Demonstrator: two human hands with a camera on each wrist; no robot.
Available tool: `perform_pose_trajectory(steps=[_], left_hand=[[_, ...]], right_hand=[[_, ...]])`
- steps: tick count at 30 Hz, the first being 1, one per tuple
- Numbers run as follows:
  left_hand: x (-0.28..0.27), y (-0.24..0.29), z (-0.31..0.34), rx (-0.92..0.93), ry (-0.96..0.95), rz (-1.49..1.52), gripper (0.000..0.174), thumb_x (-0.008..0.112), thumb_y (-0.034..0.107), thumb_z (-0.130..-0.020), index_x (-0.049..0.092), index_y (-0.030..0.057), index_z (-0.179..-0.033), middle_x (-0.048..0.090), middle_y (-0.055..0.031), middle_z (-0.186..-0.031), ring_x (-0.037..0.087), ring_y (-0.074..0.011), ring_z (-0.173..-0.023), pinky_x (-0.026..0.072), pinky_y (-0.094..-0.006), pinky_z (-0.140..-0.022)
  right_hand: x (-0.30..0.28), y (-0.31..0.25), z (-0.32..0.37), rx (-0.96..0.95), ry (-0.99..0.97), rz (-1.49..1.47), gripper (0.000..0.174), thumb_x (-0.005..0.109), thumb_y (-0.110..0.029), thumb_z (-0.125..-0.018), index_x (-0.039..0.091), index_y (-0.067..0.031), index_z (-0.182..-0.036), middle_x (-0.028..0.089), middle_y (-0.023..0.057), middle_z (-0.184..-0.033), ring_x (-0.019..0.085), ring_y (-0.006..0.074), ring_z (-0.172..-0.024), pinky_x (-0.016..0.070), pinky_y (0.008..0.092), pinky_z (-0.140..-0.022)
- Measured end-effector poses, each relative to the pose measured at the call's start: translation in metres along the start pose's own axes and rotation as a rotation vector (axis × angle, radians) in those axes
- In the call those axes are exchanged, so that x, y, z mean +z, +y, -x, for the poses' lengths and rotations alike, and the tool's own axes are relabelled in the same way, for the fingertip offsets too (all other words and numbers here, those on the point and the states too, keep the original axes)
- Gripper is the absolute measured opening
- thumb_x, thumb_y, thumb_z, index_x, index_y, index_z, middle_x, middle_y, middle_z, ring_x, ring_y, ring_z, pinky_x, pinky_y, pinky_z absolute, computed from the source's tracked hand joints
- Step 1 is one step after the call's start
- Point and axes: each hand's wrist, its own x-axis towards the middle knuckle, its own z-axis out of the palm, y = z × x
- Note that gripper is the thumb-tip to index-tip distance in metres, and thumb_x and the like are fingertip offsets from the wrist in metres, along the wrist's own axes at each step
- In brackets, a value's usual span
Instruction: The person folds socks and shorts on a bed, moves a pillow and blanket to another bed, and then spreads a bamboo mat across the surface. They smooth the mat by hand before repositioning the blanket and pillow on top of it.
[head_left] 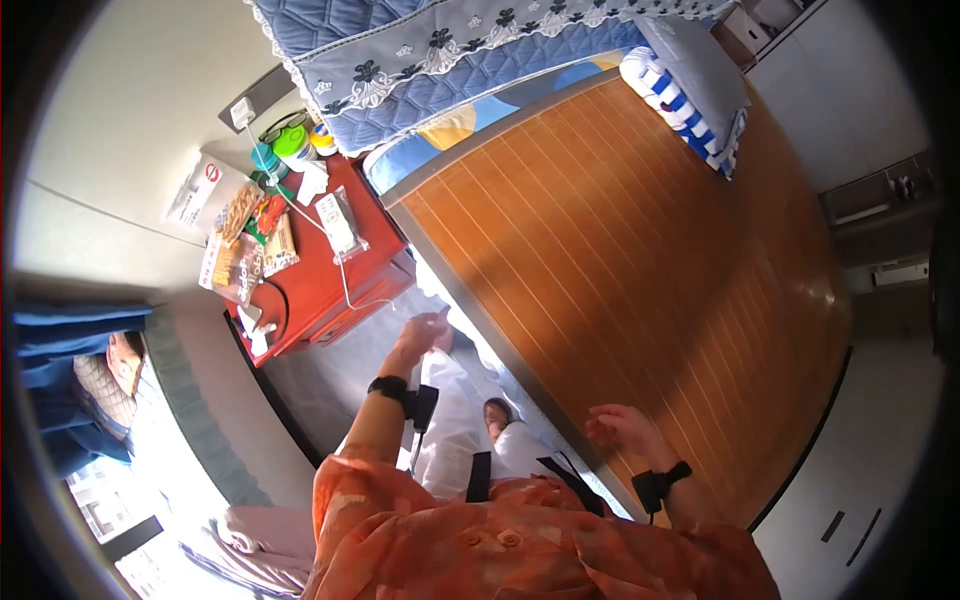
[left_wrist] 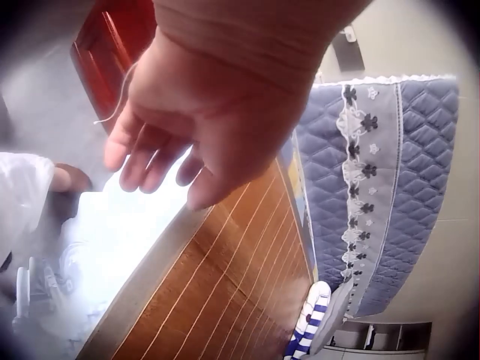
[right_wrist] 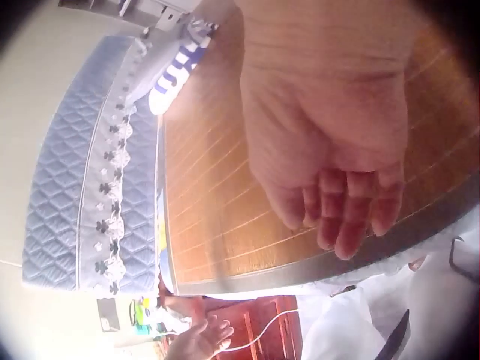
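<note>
Brown mat [head_left: 600, 240] was spread across the bed [head_left: 455, 128], its grey border running along the side nearest the person I watched through the head camera. The right hand [head_left: 628, 430] hovered over that border side of the mat, palm turned up in its own wrist view, with the fingers loosely bent and open. The left hand [head_left: 422, 332] hung in the air between the mat and a red cabinet [head_left: 375, 225], its fingers also slack and a little curved (my left wrist view showed them dangling past the palm). I could not tell from these angles whether the right hand touched the mat or only hung above it.

A quilted blue headboard cover [head_left: 300, 30] with a lace-trimmed grey band rose at the head of the bed, and a grey pillow [head_left: 695, 80] leaned over a blue-and-white striped cushion [head_left: 670, 108] at the mat's far corner. On the cabinet I saw a white item in a clear wrapper [head_left: 341, 222], snack bags [head_left: 240, 212] and a green-lidded container [head_left: 292, 142] (the rest of the clutter was too small to name). A white cable [head_left: 345, 285] trailed down past the cabinet's edge. White trousers [head_left: 445, 430] showed below the orange sleeves [head_left: 350, 490].
</note>
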Motion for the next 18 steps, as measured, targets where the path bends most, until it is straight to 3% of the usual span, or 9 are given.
perform_pose_trajectory(steps=[4, 6, 8, 10, 12, 14, 18], left_hand=[[-0.014, 0.03, -0.073, -0.114, 0.115, 0.043, 0.043, 0.06, 0.018, -0.075, 0.053, 0.0062, -0.115, 0.062, -0.0126, -0.094, 0.061, -0.0215, -0.077, 0.0497, -0.0341, -0.064], [-0.03, 0.044, -0.106, 0.147, 0.411, -0.427, 0.035, 0.058, 0.021, -0.073, 0.06, 0.0067, -0.104, 0.063, -0.0161, -0.091, 0.062, -0.0274, -0.077, 0.0494, -0.0375, -0.068], [-0.06, 0.071, -0.135, 0.207, 0.526, -0.404, 0.026, 0.053, 0.02, -0.075, 0.062, 0.0088, -0.097, 0.062, -0.0159, -0.09, 0.06, -0.0313, -0.082, 0.047, -0.0393, -0.076], [-0.096, 0.103, -0.162, 0.201, 0.568, -0.406, 0.025, 0.052, 0.02, -0.076, 0.06, 0.0091, -0.098, 0.061, -0.0148, -0.094, 0.059, -0.0307, -0.086, 0.046, -0.0392, -0.079], [-0.128, 0.12, -0.198, 0.292, 0.678, -0.583, 0.034, 0.055, 0.018, -0.074, 0.055, 0.01, -0.107, 0.055, -0.0134, -0.108, 0.055, -0.0309, -0.095, 0.044, -0.0395, -0.083], [-0.152, 0.14, -0.225, 0.299, 0.661, -0.625, 0.047, 0.058, 0.015, -0.071, 0.048, 0.0102, -0.117, 0.049, -0.0128, -0.118, 0.051, -0.0308, -0.104, 0.0424, -0.0393, -0.086], [-0.171, 0.171, -0.255, 0.3, 0.645, -0.612, 0.058, 0.06, 0.013, -0.069, 0.042, 0.0094, -0.124, 0.049, -0.0133, -0.12, 0.049, -0.031, -0.108, 0.0403, -0.0375, -0.09]], right_hand=[[0.006, -0.019, -0.03, -0.016, 0.082, -0.188, 0.029, 0.05, -0.013, -0.087, 0.049, -0.0017, -0.113, 0.061, 0.0118, -0.096, 0.062, 0.0216, -0.083, 0.0503, 0.0317, -0.067], [0.01, -0.037, -0.041, 0.017, 0.091, -0.266, 0.029, 0.05, -0.013, -0.087, 0.049, -0.0017, -0.113, 0.061, 0.0123, -0.096, 0.062, 0.0217, -0.083, 0.0505, 0.0315, -0.068], [0.032, -0.067, -0.062, 0.09, 0.118, -0.128, 0.03, 0.053, -0.016, -0.086, 0.049, -0.0032, -0.113, 0.061, 0.0094, -0.097, 0.062, 0.0183, -0.082, 0.0495, 0.0288, -0.066], [0.047, -0.091, -0.084, 0.121, 0.106, -0.124, 0.03, 0.053, -0.017, -0.086, 0.049, -0.0041, -0.113, 0.061, 0.0082, -0.097, 0.062, 0.0174, -0.082, 0.0493, 0.0282, -0.065], [0.056, -0.11, -0.108, 0.155, 0.098, -0.119, 0.029, 0.053, -0.018, -0.086, 0.05, -0.005, -0.112, 0.061, 0.0069, -0.098, 0.061, 0.0164, -0.083, 0.0492, 0.0277, -0.064], [0.059, -0.126, -0.128, 0.129, 0.107, -0.099, 0.027, 0.052, -0.013, -0.087, 0.051, -0.0045, -0.112, 0.061, 0.0087, -0.097, 0.062, 0.0183, -0.082, 0.0497, 0.0286, -0.067], [0.047, -0.151, -0.152, 0.097, 0.054, -0.091, 0.027, 0.051, -0.015, -0.087, 0.051, -0.0047, -0.112, 0.06, 0.0074, -0.096, 0.061, 0.0175, -0.082, 0.0493, 0.0277, -0.067]])
